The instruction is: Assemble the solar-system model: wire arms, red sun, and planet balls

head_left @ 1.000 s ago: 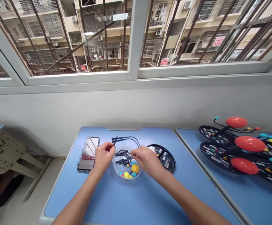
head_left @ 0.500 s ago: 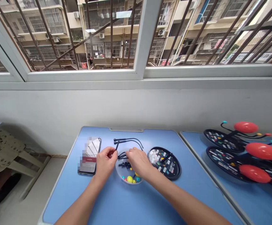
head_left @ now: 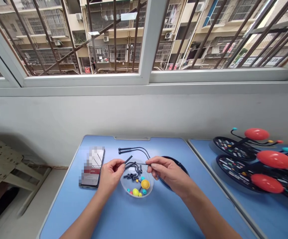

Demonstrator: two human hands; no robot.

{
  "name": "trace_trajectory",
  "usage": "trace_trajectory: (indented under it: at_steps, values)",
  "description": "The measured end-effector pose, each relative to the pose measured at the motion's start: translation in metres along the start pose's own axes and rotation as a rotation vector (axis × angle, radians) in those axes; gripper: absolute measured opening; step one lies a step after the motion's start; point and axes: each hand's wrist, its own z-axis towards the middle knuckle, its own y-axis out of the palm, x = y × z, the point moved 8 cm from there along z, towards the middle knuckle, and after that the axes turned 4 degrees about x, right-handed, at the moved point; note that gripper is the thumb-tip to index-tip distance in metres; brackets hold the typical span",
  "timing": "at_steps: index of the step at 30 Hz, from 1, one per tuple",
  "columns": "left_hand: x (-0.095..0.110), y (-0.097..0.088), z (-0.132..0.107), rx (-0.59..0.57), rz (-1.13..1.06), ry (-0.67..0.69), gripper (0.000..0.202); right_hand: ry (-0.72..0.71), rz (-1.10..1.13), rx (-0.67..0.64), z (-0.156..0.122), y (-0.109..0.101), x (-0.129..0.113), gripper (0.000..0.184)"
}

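Here, on the blue bench [head_left: 69, 199], a clear round bowl [head_left: 124, 186] sits between the forearms, holding small black connectors [head_left: 132, 176] and coloured balls [head_left: 145, 184]. Just above it, the left hand [head_left: 110, 174] pinches a short black rod [head_left: 128, 159], and the right hand [head_left: 170, 172] pinches a thin black rod [head_left: 148, 164].

Nothing legible from my end right now. Beyond the window [head_left: 84, 79], a red sign [head_left: 87, 70] and a pinkish sign [head_left: 229, 47] hang on the balconies, both too small to read. Below the window, the phone [head_left: 91, 167] is pixelated, and the labels on the black oval base [head_left: 233, 148] are just specks.
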Motion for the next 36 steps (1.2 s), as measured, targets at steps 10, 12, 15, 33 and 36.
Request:
trace_trajectory:
  at_steps: [10, 12, 15, 33, 36]
  values:
    - [-0.011, 0.022, -0.009, -0.222, -0.295, -0.204, 0.031, 0.101, 0.446, 0.016, -0.005, -0.013, 0.026, 0.018]
    - [-0.009, 0.022, -0.010, -0.218, -0.281, -0.181, 0.028, 0.087, 0.459, 0.026, -0.007, -0.017, 0.024, 0.023]
    - [-0.001, 0.019, -0.008, -0.174, -0.239, -0.089, 0.022, 0.038, 0.430, 0.086, -0.009, -0.024, 0.021, 0.023]
    - [-0.005, 0.023, -0.017, -0.146, -0.197, -0.225, 0.025, -0.127, 0.037, 0.271, -0.020, -0.020, 0.010, 0.027]
    - [-0.005, 0.024, -0.017, -0.160, -0.206, -0.234, 0.024, -0.153, 0.005, 0.258, -0.021, -0.020, 0.011, 0.024]
